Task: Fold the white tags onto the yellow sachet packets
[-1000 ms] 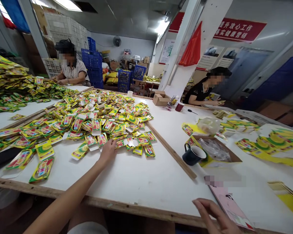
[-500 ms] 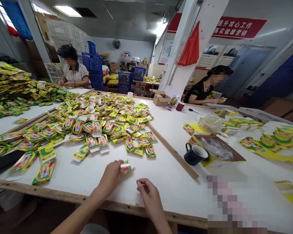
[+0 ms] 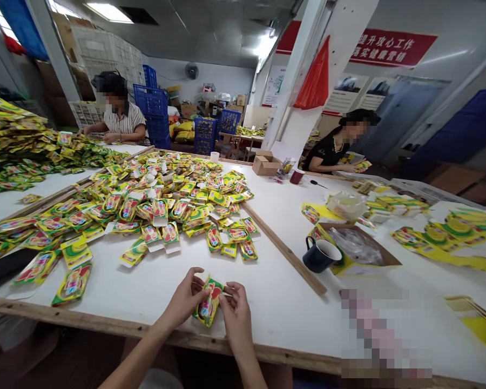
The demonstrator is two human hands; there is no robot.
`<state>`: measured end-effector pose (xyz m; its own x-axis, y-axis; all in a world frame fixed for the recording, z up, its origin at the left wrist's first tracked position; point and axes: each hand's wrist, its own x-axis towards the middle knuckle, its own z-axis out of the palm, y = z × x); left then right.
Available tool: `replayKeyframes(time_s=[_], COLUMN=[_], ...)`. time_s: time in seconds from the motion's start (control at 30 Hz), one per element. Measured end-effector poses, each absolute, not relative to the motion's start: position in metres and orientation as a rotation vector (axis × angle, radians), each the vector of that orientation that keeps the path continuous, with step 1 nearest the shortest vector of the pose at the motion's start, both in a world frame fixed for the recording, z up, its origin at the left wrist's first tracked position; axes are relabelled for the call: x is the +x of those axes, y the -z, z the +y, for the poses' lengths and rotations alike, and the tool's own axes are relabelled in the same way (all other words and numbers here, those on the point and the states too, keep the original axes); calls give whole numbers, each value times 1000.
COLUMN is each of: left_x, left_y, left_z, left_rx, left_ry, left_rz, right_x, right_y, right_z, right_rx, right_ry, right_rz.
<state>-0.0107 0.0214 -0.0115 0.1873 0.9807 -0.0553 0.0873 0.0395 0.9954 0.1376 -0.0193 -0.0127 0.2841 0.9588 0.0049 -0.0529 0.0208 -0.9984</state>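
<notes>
A small yellow-and-green printed packet (image 3: 209, 312) with red and pink artwork is held upright and slightly tilted, just above the white tabletop near its front edge. My left hand (image 3: 189, 296) grips its left side, thumb on the printed face. On the other side, my right hand (image 3: 236, 313) pinches the upper right edge with thumb and fingers. Part of the packet is hidden by the fingers. Beyond my hands spreads a big heap of similar small printed packets (image 3: 180, 208), some with white flaps sticking out.
A wooden strip (image 3: 283, 246) crosses the table to my right. Past it stand a dark mug (image 3: 321, 255) and an open carton (image 3: 358, 265) holding clear plastic bags. Another pile of packets (image 3: 12, 135) lies far left. Two people sit working across the tables.
My left hand has brought the packet down and turned its printed face towards me. My right hand, empty before, has closed in on the packet's right edge.
</notes>
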Motion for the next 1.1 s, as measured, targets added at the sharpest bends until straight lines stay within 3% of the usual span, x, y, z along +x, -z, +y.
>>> replayKeyframes(time_s=[0.3, 1.1], left_x=[-9, -15], left_y=[-4, -14], left_z=[0, -3], left_rx=[1147, 1497], left_ry=[-1118, -1101], left_rz=[875, 1033], right_x=[145, 142], right_y=[5, -10], right_z=[-24, -20], right_rx=[-1200, -1164], right_ry=[-1033, -840], right_rz=[-1157, -1462])
